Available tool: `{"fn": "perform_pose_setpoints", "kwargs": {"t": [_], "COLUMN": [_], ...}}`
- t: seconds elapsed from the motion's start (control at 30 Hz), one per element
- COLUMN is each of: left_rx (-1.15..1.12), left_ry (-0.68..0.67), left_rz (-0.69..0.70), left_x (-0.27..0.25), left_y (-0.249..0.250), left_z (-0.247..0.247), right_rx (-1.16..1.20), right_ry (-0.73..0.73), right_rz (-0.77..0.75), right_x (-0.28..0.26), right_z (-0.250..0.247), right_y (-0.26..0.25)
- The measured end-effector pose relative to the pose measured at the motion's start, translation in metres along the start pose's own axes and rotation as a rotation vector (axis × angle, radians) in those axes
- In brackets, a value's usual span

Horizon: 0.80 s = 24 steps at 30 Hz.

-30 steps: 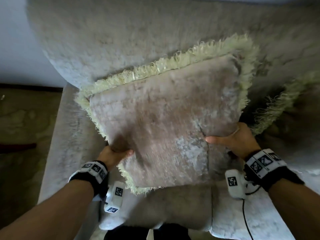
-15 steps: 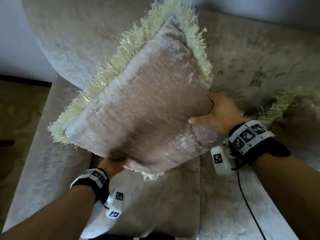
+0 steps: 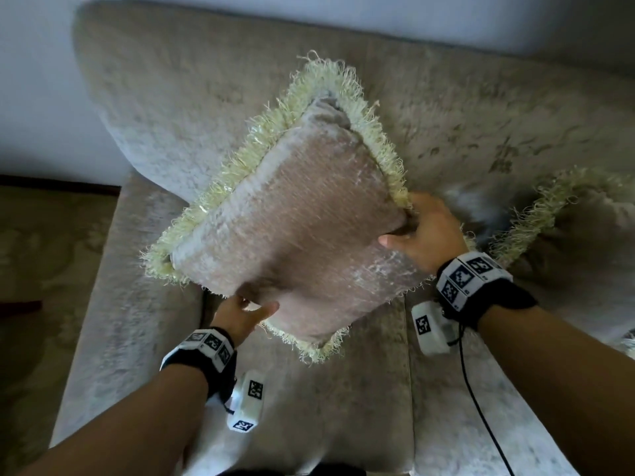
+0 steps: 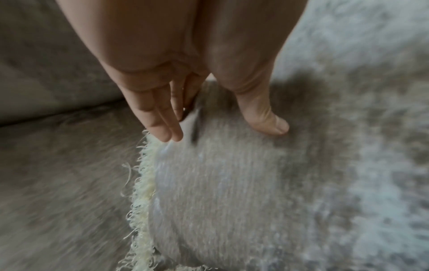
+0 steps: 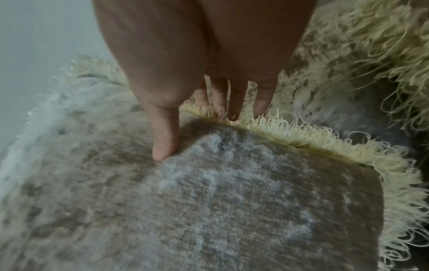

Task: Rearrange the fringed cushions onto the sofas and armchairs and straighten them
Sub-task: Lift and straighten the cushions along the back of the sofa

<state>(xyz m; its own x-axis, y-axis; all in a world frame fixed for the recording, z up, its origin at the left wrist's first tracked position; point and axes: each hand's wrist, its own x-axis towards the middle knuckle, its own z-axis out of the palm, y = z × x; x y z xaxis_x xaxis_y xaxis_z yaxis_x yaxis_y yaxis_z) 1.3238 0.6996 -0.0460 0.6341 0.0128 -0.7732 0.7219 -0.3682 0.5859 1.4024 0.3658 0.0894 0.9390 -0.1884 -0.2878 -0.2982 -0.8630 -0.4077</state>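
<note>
A pale grey sofa [image 3: 144,304] is filling most of the head view, its tall backrest [image 3: 206,108] rising at the far side against a light wall [image 3: 31,80] and patterned floor [image 3: 41,255] showing at the left. A person is holding a beige fringed cushion [image 3: 295,228] tilted in the air above the seat, clear of the upholstery, one corner pointing far toward the backrest. A second fringed cushion [image 3: 563,214] is lying at the far right, close beside the right hand [image 3: 426,235] and crowding that side. The right hand is gripping the lifted cushion's right edge, thumb [image 5: 162,139] pressing the face and fingers [image 5: 232,102] tucked behind the cream fringe [image 5: 301,135]. The left hand [image 3: 240,317] is clasping the near lower edge from beneath, thumb [image 4: 262,117] on the face, fingers [image 4: 160,119] reaching under. Bare seat is lying open to the left and near side below the cushion.
</note>
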Motion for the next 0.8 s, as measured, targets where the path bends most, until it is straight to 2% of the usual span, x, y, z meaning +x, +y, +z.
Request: {"fn": "perform_pose_setpoints", "kwargs": {"t": [0.17,0.23,0.37,0.57,0.8], "left_rx": [0.061,0.083,0.31,0.672,0.994], "left_ry": [0.077,0.06,-0.022,-0.167,-0.293], "left_rz": [0.142,0.223,0.374,0.591,0.827], "left_x": [-0.047,-0.067,-0.102,-0.159,-0.236], "left_y": [0.06,0.087,0.137,0.197,0.228], "left_z": [-0.02,-0.023,-0.016,0.038,0.121], "right_rx": [-0.05,-0.069,-0.057,-0.076,-0.093], "right_ry": [-0.029,-0.075,-0.103,-0.094,-0.044], "right_rz": [0.098,0.139,0.223,0.342,0.452], "right_x": [-0.04,-0.064,-0.12,-0.202,-0.297], "right_z": [-0.037,-0.053,-0.086,-0.132,-0.165], "right_y": [-0.015,-0.016,-0.008,0.02,0.071]}}
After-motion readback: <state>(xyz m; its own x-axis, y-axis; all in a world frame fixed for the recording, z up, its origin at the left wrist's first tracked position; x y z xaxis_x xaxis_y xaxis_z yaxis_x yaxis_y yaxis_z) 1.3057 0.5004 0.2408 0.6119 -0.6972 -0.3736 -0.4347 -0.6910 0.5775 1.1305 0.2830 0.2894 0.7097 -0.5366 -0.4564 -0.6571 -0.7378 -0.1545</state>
